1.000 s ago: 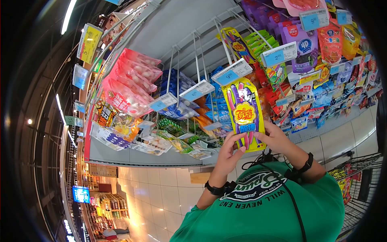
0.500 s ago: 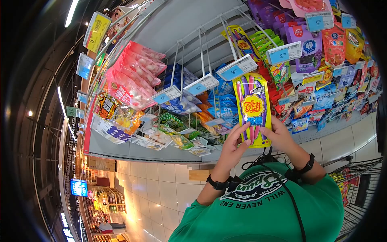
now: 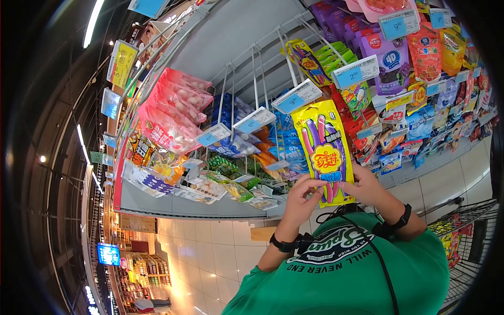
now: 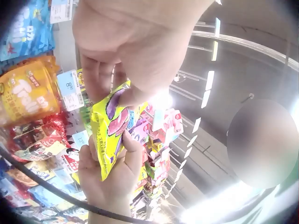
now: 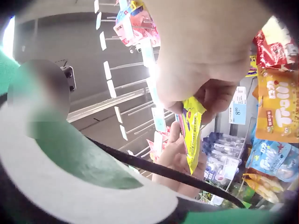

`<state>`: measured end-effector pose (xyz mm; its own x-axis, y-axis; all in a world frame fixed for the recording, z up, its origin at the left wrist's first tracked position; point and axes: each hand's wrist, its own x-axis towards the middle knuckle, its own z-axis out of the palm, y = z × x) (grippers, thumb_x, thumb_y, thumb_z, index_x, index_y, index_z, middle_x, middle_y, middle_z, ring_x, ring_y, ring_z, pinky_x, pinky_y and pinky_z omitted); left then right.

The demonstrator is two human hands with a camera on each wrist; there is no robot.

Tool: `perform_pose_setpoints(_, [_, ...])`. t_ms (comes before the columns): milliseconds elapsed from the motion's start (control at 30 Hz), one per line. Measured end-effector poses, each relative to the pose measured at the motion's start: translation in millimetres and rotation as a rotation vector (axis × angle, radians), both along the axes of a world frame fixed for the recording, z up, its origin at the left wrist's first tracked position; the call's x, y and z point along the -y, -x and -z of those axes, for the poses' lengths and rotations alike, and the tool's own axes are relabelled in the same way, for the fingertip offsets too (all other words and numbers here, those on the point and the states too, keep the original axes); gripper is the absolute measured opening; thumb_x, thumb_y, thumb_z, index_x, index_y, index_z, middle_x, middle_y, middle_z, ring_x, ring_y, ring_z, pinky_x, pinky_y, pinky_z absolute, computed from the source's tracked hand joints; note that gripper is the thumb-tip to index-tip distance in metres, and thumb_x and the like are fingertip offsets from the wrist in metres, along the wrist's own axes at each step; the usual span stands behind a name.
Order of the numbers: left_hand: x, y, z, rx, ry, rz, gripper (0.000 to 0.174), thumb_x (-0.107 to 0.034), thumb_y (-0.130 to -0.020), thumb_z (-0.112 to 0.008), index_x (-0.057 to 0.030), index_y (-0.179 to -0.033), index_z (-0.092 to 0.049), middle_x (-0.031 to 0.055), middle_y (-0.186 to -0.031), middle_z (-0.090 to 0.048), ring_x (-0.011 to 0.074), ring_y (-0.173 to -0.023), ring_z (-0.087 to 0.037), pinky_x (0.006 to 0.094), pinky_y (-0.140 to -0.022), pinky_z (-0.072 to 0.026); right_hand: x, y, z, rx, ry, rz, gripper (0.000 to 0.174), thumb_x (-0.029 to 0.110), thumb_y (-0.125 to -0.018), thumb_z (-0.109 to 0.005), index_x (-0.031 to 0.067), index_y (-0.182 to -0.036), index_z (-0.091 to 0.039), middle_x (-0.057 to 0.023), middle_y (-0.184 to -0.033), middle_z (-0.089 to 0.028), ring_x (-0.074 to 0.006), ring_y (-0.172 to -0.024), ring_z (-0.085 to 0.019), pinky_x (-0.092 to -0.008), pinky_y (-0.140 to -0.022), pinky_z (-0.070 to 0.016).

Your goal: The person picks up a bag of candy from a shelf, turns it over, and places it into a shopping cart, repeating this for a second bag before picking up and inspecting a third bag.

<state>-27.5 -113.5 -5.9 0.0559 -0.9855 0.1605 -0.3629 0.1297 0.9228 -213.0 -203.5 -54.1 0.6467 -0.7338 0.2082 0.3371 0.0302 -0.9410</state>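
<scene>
We're at the hold-and-look stage, we'd judge: the yellow candy pack [image 3: 326, 152] is up in front of us, btwn our hands and the hanging stock, printed front facing us, tilted a bit, top end toward the shelf. Our left hand [image 3: 304, 202] grasps its lwr end, fingers bent w/ thumb; our right hand [image 3: 367, 185] pinches the lwr right edge, so neither is released. Next move, imo, calls for a firm grip by at least one hand b/c the pack is thin and prob. bendy, plus care w/ the price cards just by its top. Counts: 1 pack held, 2 hands on it, 2 black wristbands [image 3: 401, 216], 1 on each arm. Nearest us, 4 blue-and-white price cards [image 3: 296, 96] run across the hook fronts, w/ more beyond, too many overlapping to total. Behind them, at least 1 similar yellow pack [image 3: 310, 62] hangs; can't tell if others sit behind. Pink bags [image 3: 170, 110] hang in a row on the left, several, overlapped, no exact no. Purple pouches [image 3: 392, 60] up on the right: same, several. 1 shopping cart [image 3: 472, 231], partly in view at lwr right, w/ bright packs [image 3: 450, 247] inside, qty unclear. 1 green shirt [image 3: 336, 278] below our hands.
</scene>
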Motion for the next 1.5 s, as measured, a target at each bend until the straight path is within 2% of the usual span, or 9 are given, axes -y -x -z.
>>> perform_pose_setpoints(600, [20.6,3.5,-7.2,-0.227,-0.055,-0.051,0.026,0.008,-0.085,-0.054,0.002,-0.11,-0.057,0.0037,-0.104,-0.052,0.0065,-0.088,-0.053,0.0189,-0.07,-0.0415,16.9,-9.3,-13.1,0.095,-0.234,-0.014,0.029,0.008,-0.087,-0.061,0.0007,-0.114,-0.054,-0.0032,-0.099,-0.063,-0.0063,-0.085,-0.059,-0.024,-0.075,-0.0487])
perform_pose_setpoints(867, [76.9,-2.3,-28.2,-0.375,-0.033,-0.109,0.044,0.005,-0.084,-0.054,0.0017,-0.128,-0.047,0.0079,-0.116,-0.056,0.0082,-0.091,-0.055,0.0221,-0.078,-0.0444,49.2,-29.8,-30.0,0.223,-0.309,0.101,0.039,0.009,-0.09,-0.056,0.0023,-0.126,-0.044,-0.0074,-0.11,-0.061,-0.0096,-0.091,-0.06,-0.0244,-0.077,-0.0496])
perform_pose_setpoints(933, [102.3,-10.9,-25.7,-0.329,0.011,-0.1,0.044,0.003,-0.086,-0.054,0.0025,-0.129,-0.044,0.0093,-0.117,-0.056,0.0096,-0.09,-0.058,0.0229,-0.078,-0.0466,56.1,-31.1,-31.8,0.304,-0.445,0.167,0.043,0.009,-0.09,-0.054,0.0035,-0.131,-0.041,-0.0105,-0.115,-0.057,-0.0108,-0.099,-0.058,-0.0263,-0.08,-0.0491])
perform_pose_setpoints(1067, [155.2,-32.5,-14.8,-0.275,0.074,-0.119,0.042,0.001,-0.083,-0.056,0.0038,-0.124,-0.048,0.0109,-0.114,-0.059,0.0116,-0.09,-0.059,0.0255,-0.079,-0.0464,54.8,-37.9,8.3,0.15,-0.08,0.349,0.054,0.008,-0.088,-0.055,0.0028,-0.137,-0.035,-0.0128,-0.134,-0.043,-0.019,-0.118,-0.046,-0.0326,-0.094,-0.0417])
perform_pose_setpoints(1100, [165.4,-37.7,-12.9,-0.218,0.048,-0.137,0.04,0.001,-0.083,-0.056,0.0045,-0.122,-0.049,0.0116,-0.11,-0.06,0.014,-0.088,-0.06,0.0264,-0.078,-0.0475,45.8,-32.8,4.4,0.113,-0.19,0.308,0.055,0.007,-0.086,-0.056,0.0021,-0.137,-0.035,-0.0134,-0.14,-0.037,-0.0221,-0.121,-0.044,-0.0341,-0.1,-0.0359])
perform_pose_setpoints(1267, [226.7,-86.4,41.6,0.089,0.07,-0.136,0.031,-0.002,-0.081,-0.059,0.0038,-0.111,-0.055,0.0111,-0.103,-0.063,0.0154,-0.078,-0.062,0.0288,-0.071,-0.0489,31.2,-14.0,18.8,0.026,0.095,0.341,0.049,0.006,-0.087,-0.055,0.0038,-0.133,-0.041,-0.0139,-0.141,-0.035,-0.02,-0.12,-0.045,-0.0323,-0.098,-0.0386])
perform_pose_setpoints(1333, [231.6,-80.0,26.1,0.565,0.033,-0.227,0.027,-0.006,-0.08,-0.062,0.0,-0.106,-0.06,0.0106,-0.104,-0.064,0.0182,-0.085,-0.063,0.0325,-0.074,-0.0475,29.4,-2.8,18.3,-0.045,0.026,0.269,0.039,0.006,-0.087,-0.056,0.0036,-0.125,-0.048,-0.0104,-0.132,-0.045,-0.0165,-0.113,-0.049,-0.0291,-0.092,-0.0416])
perform_pose_setpoints(1367, [245.9,-99.0,48.2,0.572,0.171,-0.202,0.046,-0.023,-0.082,-0.069,0.0037,-0.112,-0.047,0.0197,-0.103,-0.06,0.0271,-0.101,-0.059,0.0355,-0.084,-0.0465,29.3,2.4,21.7,-0.054,0.029,0.269,0.039,0.006,-0.087,-0.056,0.0036,-0.125,-0.048,-0.0104,-0.132,-0.045,-0.0165,-0.113,-0.049,-0.0291,-0.092,-0.0416])
perform_pose_setpoints(1500, [269.6,-113.3,47.9,0.644,0.246,-0.167,0.063,-0.02,-0.083,-0.07,0.0005,-0.127,-0.029,0.0187,-0.106,-0.059,0.0234,-0.097,-0.061,0.0314,-0.075,-0.0502,30.5,18.6,30.6,-0.165,-0.065,0.147,0.027,0.009,-0.088,-0.057,0.0028,-0.114,-0.055,-0.0033,-0.107,-0.058,-0.0107,-0.099,-0.053,-0.0252,-0.083,-0.043])
